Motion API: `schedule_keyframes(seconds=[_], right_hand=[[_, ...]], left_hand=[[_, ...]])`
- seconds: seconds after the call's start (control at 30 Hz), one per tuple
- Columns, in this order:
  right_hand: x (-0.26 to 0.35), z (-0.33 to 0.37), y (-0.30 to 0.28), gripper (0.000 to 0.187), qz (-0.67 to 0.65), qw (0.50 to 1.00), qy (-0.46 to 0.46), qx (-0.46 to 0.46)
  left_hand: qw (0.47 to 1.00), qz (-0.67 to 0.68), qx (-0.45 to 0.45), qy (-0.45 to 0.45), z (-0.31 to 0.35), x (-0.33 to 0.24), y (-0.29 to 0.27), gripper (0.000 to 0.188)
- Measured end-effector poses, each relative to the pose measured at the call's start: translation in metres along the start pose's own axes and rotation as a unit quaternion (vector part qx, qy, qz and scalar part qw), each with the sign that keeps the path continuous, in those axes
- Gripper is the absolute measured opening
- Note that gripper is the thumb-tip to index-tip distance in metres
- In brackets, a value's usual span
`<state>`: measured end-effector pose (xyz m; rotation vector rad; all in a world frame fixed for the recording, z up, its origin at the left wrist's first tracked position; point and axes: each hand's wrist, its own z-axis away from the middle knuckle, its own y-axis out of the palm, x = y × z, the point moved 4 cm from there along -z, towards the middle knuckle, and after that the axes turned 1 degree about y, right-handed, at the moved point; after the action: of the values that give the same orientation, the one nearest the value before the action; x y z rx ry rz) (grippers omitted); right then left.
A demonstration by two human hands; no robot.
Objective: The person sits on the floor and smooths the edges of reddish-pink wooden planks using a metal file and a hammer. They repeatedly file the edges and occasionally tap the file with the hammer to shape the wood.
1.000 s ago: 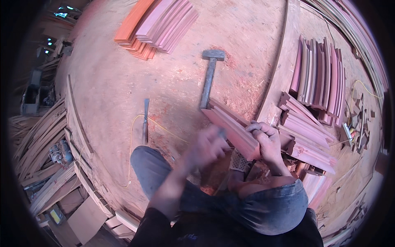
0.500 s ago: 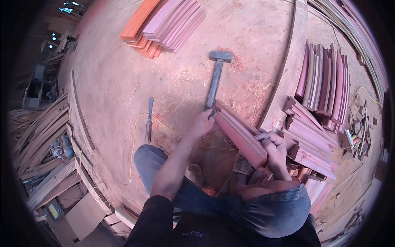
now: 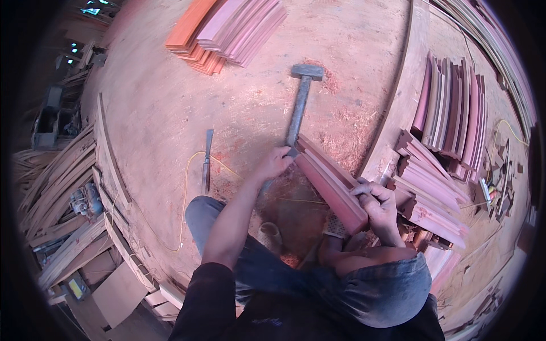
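A reddish grooved wooden moulding (image 3: 333, 184) slants from the middle of the view down toward my right knee. My right hand (image 3: 378, 204) is closed round its near end. At its far end my left hand (image 3: 276, 163) has curled fingers, beside the lower end of the hammer handle. A thin bluish strip shows below that hand, but what the fingers hold is mostly hidden. The hammer (image 3: 307, 71), with a grey block head, lies on the floor pointing away from me. To the left lies a chisel (image 3: 207, 162) with its blade pointing away.
Orange and pinkish boards (image 3: 239, 34) are stacked at the far left of centre. More mouldings (image 3: 452, 108) stand in a row at the right, others (image 3: 432, 199) lie nearer. A long plank (image 3: 398, 85) runs along the right. A yellow cord (image 3: 185, 199) crosses the floor among shavings.
My left hand has shifted slightly up and left at the moulding's far end, and the bluish strip below it has come into sight. My right hand keeps its hold on the moulding.
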<state>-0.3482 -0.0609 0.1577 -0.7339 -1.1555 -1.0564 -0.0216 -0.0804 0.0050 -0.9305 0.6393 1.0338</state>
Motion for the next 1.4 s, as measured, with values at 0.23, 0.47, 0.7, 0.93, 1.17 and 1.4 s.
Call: schedule_keyframes(seconds=[0.23, 0.47, 0.7, 0.93, 1.17, 1.4], right_hand=[[0.000, 0.001, -0.004, 0.024, -0.017, 0.999, 0.024, -0.038], [0.000, -0.004, -0.003, 0.025, -0.032, 0.999, 0.023, -0.029], [0.002, 0.000, -0.002, 0.024, 0.003, 0.999, -0.005, -0.031], [0.000, -0.003, -0.001, 0.026, -0.044, 0.997, 0.052, -0.043], [-0.004, 0.004, -0.004, 0.027, -0.012, 0.999, 0.002, -0.045], [-0.007, -0.001, -0.015, 0.025, -0.087, 0.993, 0.038, -0.067]], left_hand=[[0.998, -0.041, 0.027, 0.032, 0.000, -0.006, 0.003, 0.025], [0.997, -0.026, 0.053, 0.057, 0.005, -0.007, 0.001, 0.028], [0.993, -0.094, -0.010, 0.064, 0.029, -0.051, 0.013, 0.027], [0.993, 0.088, 0.061, -0.052, 0.048, -0.040, 0.005, 0.029], [0.983, -0.161, -0.050, 0.078, 0.019, -0.036, 0.012, 0.031], [0.995, -0.041, -0.024, 0.091, 0.035, -0.024, 0.010, 0.027]])
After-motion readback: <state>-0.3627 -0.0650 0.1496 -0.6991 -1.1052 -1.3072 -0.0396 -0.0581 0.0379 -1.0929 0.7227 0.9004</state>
